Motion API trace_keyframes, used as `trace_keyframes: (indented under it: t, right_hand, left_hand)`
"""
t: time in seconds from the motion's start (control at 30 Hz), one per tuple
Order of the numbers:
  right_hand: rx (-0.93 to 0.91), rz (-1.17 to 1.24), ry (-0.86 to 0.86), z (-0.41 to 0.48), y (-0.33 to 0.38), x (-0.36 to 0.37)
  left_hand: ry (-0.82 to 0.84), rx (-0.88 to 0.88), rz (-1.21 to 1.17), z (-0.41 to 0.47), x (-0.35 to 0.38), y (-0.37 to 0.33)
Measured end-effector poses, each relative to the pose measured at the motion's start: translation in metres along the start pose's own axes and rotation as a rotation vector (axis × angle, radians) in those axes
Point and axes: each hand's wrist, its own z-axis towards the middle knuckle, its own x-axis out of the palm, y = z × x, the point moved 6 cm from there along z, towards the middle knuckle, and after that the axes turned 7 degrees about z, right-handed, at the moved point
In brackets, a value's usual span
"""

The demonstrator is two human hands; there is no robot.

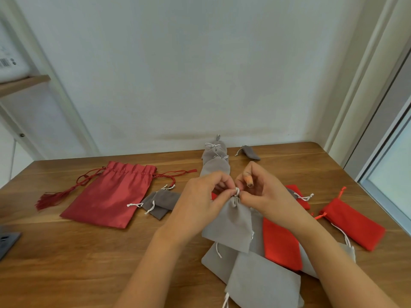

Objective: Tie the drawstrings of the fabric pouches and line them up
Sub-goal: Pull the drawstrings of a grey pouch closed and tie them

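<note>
Grey pouches lie nearest you; above them your left hand and right hand pinch the cord of a raised pouch (keep tension even); cinch it snug before joining the row.

Plain light-grey fabric pouch before me: white drawstring. Large satin pouch to my left: dark red, with matching tasselled cord. Flat felt pouch to my right: bright red, orange-red cord. Two small velvet pouches: dark grey, white cords. Wooden table: warm brown, streaked grain. Painted wall: plain off-white.
</note>
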Motion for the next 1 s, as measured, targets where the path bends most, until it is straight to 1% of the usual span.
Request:
trace_keyframes:
  t: [0.1,0.27,0.37,0.5,0.6,0.73,0.87,0.93,1.0]
  right_hand:
    - [-0.040,-0.005,-0.023,0.000,0.001,0.002]
    - [-0.040,-0.044,-0.031,0.000,0.001,0.002]
    - [-0.070,-0.224,-0.049,-0.001,0.004,-0.001]
    - [-0.114,-0.496,-0.105,-0.002,0.013,-0.011]
    - [-0.116,-0.590,-0.103,-0.002,0.015,-0.015]
    - [-0.128,-0.654,-0.096,-0.001,0.017,-0.017]
    - [-0.176,-0.653,-0.104,-0.002,0.019,-0.014]
    - [-0.161,-0.543,-0.123,-0.003,0.019,-0.014]
    - [-0.124,-0.367,-0.128,-0.002,0.018,-0.012]
  left_hand:
    - [-0.044,-0.001,-0.025,0.000,-0.003,0.001]
    - [-0.083,0.017,-0.032,0.001,-0.006,0.001]
    - [-0.074,0.013,0.025,0.001,-0.006,0.005]
    - [-0.034,0.075,0.185,0.002,-0.002,0.004]
    - [-0.030,0.148,0.261,0.000,0.002,-0.002]
    - [0.007,0.188,0.253,-0.002,0.005,-0.005]
    - [0.027,0.141,0.188,-0.001,0.002,-0.003]
    - [0.030,0.095,0.140,-0.001,0.002,-0.001]
    - [0.034,0.054,0.098,-0.002,0.002,0.000]
